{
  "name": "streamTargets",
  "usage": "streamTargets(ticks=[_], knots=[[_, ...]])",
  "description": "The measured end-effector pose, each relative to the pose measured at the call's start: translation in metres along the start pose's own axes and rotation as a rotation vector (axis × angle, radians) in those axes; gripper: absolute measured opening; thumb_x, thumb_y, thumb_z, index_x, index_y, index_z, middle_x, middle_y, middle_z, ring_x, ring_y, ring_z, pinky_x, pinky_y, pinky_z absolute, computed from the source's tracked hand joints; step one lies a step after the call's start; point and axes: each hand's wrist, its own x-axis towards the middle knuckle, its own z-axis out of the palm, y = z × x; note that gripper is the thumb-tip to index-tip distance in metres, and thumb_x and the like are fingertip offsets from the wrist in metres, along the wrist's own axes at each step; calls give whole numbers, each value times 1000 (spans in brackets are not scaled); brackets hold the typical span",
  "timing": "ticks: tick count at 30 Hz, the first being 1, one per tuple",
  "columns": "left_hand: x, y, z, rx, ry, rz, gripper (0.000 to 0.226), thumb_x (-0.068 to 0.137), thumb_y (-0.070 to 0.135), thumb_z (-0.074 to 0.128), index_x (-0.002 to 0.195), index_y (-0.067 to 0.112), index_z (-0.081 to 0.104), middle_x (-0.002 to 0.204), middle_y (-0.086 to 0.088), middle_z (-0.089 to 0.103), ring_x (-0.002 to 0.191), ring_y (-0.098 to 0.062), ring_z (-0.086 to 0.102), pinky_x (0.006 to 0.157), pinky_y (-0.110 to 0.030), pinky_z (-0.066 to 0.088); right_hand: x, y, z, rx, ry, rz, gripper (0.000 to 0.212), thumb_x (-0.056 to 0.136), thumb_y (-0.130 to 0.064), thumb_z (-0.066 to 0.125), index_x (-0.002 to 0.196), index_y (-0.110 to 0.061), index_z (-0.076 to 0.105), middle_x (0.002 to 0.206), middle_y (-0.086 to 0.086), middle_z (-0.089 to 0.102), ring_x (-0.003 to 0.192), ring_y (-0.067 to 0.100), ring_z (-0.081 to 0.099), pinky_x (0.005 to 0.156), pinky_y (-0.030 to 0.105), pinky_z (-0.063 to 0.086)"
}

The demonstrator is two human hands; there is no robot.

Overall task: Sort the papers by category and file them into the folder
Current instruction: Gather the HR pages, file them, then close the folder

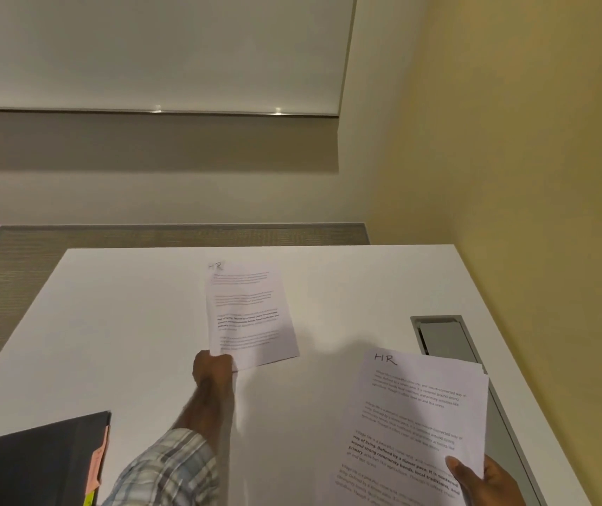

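My left hand [213, 370] pinches the near corner of a single printed sheet [246, 312] marked "HR" at its top; the sheet lies out over the middle of the white table [128, 323]. A stack of printed papers [412, 421] sits in my right hand [482, 482] at the lower right, thumb on its front, and its top sheet also reads "HR". The dark grey folder [33, 465] lies shut at the table's near left corner, with pink and yellow tabs [96, 465] sticking out of its right edge.
A grey cable hatch [445, 337] is set into the table near its right edge, partly behind the stack. A yellow wall [548, 213] runs along the right side. Beyond the table's far edge are carpet and a white wall.
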Motion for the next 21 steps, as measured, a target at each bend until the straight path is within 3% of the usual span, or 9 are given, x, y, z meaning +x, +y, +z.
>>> streamTargets(ticks=[2,4,6,8,11,15,18,21], knots=[[-18,1,-11,-107,9,42,24,65,2,56,85,-8,63,68,-17,63,55,-30,63,49,-28,48,0,-2,0,13,4,-38,16,91,-2,72,106,2,72,91,12,74,84,30,68,74,34,50],[-36,0,-23,-136,-3,100,14,80,-4,51,91,-8,60,75,-19,68,51,-31,67,48,-33,54,-1,-7,5,4,14,-69,19,91,-8,72,109,1,73,92,14,73,84,29,67,70,34,48],[-52,-5,-38,-163,-24,163,14,89,-5,47,98,-3,58,92,-17,71,59,-33,75,63,-44,62,-4,-16,11,0,-30,-118,25,91,-14,73,113,-1,72,98,19,73,86,31,68,78,41,53],[-71,-8,-56,-211,-88,210,22,94,-9,43,107,-3,58,103,-19,70,67,-33,77,72,-52,63,-17,-28,19,29,-99,-164,19,93,-11,71,110,-1,71,92,19,74,80,31,69,72,39,55],[-109,-8,-84,-236,-216,242,32,97,-12,43,120,-1,62,113,-20,72,86,-29,77,75,-40,65,-39,-48,36,166,-261,-213,9,95,-4,64,101,-4,72,82,17,78,70,35,74,55,32,58],[-173,-8,-112,-294,-372,197,32,100,-6,48,124,8,65,114,-14,76,100,-34,75,85,-45,63,-57,-66,56,232,-428,-357,24,94,-22,66,115,-11,72,109,15,77,98,40,73,82,47,59],[-220,-8,-127,-378,-431,188,33,100,-6,49,123,12,66,115,-12,76,102,-33,74,79,-41,64,-65,-72,62,313,-523,-350,31,103,-9,52,132,-10,64,123,12,74,111,34,71,94,51,57],[-258,-7,-138,-433,-476,214,33,98,-3,54,125,13,66,117,-12,76,105,-32,74,78,-41,64,-69,-70,65,379,-552,-306,34,102,-4,52,135,-7,62,128,12,71,117,34,68,99,49,54]])
